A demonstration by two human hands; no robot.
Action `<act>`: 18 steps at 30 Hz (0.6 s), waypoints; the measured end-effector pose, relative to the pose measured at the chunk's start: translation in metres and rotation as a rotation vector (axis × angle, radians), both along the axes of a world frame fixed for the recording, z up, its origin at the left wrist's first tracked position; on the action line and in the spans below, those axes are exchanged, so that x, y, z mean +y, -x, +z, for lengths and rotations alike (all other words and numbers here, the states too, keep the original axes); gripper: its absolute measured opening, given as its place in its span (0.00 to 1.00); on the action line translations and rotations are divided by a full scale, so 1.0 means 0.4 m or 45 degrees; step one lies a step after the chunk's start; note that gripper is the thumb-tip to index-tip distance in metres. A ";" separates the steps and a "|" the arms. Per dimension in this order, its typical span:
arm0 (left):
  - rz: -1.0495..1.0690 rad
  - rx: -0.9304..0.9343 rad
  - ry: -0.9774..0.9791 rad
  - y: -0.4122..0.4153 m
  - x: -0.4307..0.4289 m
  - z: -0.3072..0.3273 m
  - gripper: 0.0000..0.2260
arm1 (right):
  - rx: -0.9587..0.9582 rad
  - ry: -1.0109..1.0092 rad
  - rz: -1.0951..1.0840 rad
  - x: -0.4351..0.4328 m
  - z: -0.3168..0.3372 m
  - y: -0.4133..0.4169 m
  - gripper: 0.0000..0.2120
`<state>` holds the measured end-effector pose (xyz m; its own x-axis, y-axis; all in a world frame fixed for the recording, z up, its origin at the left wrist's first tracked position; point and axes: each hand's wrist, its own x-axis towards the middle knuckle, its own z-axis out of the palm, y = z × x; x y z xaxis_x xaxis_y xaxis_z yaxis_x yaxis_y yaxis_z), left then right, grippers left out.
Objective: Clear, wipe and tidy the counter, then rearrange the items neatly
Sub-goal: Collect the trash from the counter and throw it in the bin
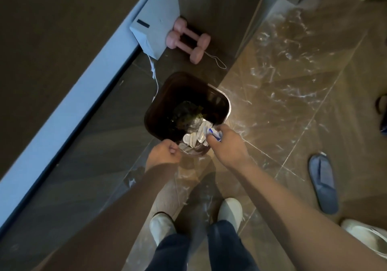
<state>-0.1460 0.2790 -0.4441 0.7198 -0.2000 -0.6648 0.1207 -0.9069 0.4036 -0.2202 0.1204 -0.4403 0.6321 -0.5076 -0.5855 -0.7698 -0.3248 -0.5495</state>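
Two hands meet over the bin (pixel 227 103). The right hand (pixel 226 143) clutches crumpled white wrappers (pixel 199 136) above the near rim. The left hand (pixel 164 152) curls at that rim, and whether it holds anything is unclear.

The light is dim and warm-toned. It is brightest on the glossy floor tiles (pixel 293 82) at upper right, where white glare breaks into streaks and ripples. A soft shadow of the person darkens the floor around the shoes (pixel 229 210). The inside of the bin (pixel 161 103) is almost black (its contents are barely readable), while the white wrappers (pixel 196 137) gripped in the right hand (pixel 227 143) stand out pale. Wide-angle distortion bends the bluish ledge (pixel 62 113) at left, and the corners smear. Both hands look fairly sharp; the left hand (pixel 164 153) is in dimmer light.
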 end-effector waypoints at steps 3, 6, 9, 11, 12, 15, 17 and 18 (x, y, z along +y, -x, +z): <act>-0.060 -0.008 -0.036 0.009 0.015 0.005 0.05 | -0.048 -0.103 -0.063 0.018 -0.024 -0.070 0.29; -0.084 -0.022 -0.054 0.009 0.025 0.017 0.04 | -0.098 -0.175 -0.092 0.033 -0.034 -0.118 0.43; -0.091 -0.017 -0.076 0.006 0.037 0.030 0.04 | -0.024 -0.068 0.052 0.030 -0.031 -0.119 0.35; -0.113 0.001 -0.085 0.004 0.045 0.044 0.05 | 0.049 0.047 0.190 0.019 -0.021 -0.101 0.27; -0.132 0.004 -0.087 0.003 0.048 0.055 0.05 | 0.083 0.109 0.277 0.013 -0.014 -0.088 0.24; -0.191 -0.048 -0.103 0.006 0.055 0.087 0.07 | 0.158 0.288 0.536 -0.002 0.015 -0.050 0.18; -0.244 -0.100 -0.115 0.014 0.059 0.114 0.08 | 0.180 0.386 0.664 -0.008 0.047 -0.031 0.16; -0.274 -0.120 -0.114 0.019 0.062 0.130 0.08 | 0.183 0.413 0.709 -0.011 0.067 -0.023 0.16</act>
